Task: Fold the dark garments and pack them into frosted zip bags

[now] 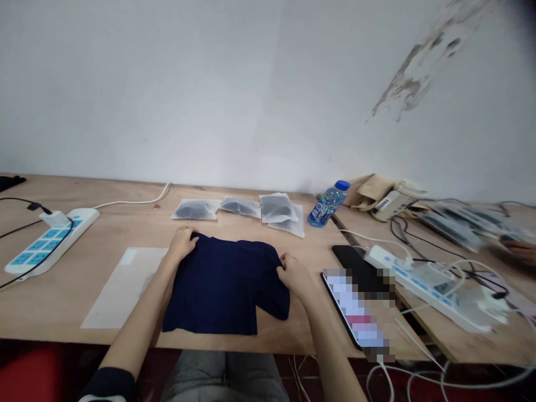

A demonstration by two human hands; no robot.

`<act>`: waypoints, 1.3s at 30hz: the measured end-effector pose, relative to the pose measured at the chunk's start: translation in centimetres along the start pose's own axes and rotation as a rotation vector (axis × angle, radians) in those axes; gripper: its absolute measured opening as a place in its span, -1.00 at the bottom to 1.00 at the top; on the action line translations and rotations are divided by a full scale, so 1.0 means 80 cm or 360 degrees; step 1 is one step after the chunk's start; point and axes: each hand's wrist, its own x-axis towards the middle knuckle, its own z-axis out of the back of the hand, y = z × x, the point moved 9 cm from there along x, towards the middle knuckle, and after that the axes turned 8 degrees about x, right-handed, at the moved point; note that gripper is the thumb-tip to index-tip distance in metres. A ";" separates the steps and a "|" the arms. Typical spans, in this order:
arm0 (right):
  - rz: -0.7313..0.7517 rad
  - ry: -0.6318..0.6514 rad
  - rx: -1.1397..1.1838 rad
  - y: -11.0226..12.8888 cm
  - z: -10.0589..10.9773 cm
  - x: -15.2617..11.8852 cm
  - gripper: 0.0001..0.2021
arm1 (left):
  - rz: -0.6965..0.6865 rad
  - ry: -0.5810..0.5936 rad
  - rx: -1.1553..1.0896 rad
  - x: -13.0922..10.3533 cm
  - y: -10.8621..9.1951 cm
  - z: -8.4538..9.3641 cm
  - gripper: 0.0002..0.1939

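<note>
A navy T-shirt (218, 287) lies on the wooden table in front of me, with one short sleeve spread out on the right and a straight edge on the left. At its upper left corner, my left hand (183, 244) is closed on the cloth. My right hand (295, 273) pinches the T-shirt near the shoulder of the right sleeve. Beneath my left forearm lies a flat, frosted plastic bag (113, 293), partly hidden by the arm.
Several frosted bags with dark contents (195, 209) line the back near the wall. A blue-capped bottle (329, 205) stands right of them. A phone (352, 310) lies at right, by a power strip (427, 287) with tangled cables. Another power strip (50, 243) sits at left.
</note>
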 end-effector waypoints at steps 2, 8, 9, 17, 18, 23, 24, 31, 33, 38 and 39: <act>0.0030 0.0001 0.0007 0.007 0.001 0.018 -0.80 | 0.0025 0.0019 -0.0009 0.001 0.001 0.002 -0.86; 0.0164 0.0056 0.0087 0.031 -0.020 0.078 -0.90 | 0.0148 0.0018 -0.0161 0.007 0.000 0.005 -0.93; 0.0166 0.0051 0.0099 0.032 -0.021 0.085 -0.87 | 0.0167 0.0017 -0.0206 0.008 -0.001 0.006 -0.91; 0.0171 -0.0317 0.0283 0.044 0.038 0.092 -0.90 | 0.0131 0.0007 -0.0741 0.009 -0.029 0.030 -0.69; 0.0194 -0.0337 0.0312 0.049 0.046 0.085 -0.89 | 0.0116 -0.0009 -0.0803 0.004 -0.032 0.038 -0.66; 0.0404 -0.0191 0.0434 0.072 0.059 0.025 -0.85 | 0.0102 -0.0093 -0.1001 -0.057 -0.023 0.062 -0.57; 0.0459 -0.0145 0.0464 0.074 0.059 0.008 -0.84 | 0.0108 -0.0121 -0.1024 -0.077 -0.017 0.062 -0.59; 0.0411 -0.0049 0.0539 0.034 0.052 -0.099 -0.86 | 0.0206 -0.0159 -0.0898 -0.235 0.018 0.026 -0.75; 0.0381 -0.0066 0.0604 0.022 0.047 -0.119 -0.86 | 0.0131 -0.0126 -0.0701 -0.261 0.014 0.024 -0.80; 0.0310 -0.0207 0.0538 0.016 0.056 -0.126 -0.86 | -0.0057 -0.0201 -0.0173 -0.264 -0.013 0.045 -0.80; 0.0288 -0.0256 0.0503 0.017 0.060 -0.119 -0.85 | -0.0045 -0.0260 -0.0110 -0.257 -0.017 0.051 -0.77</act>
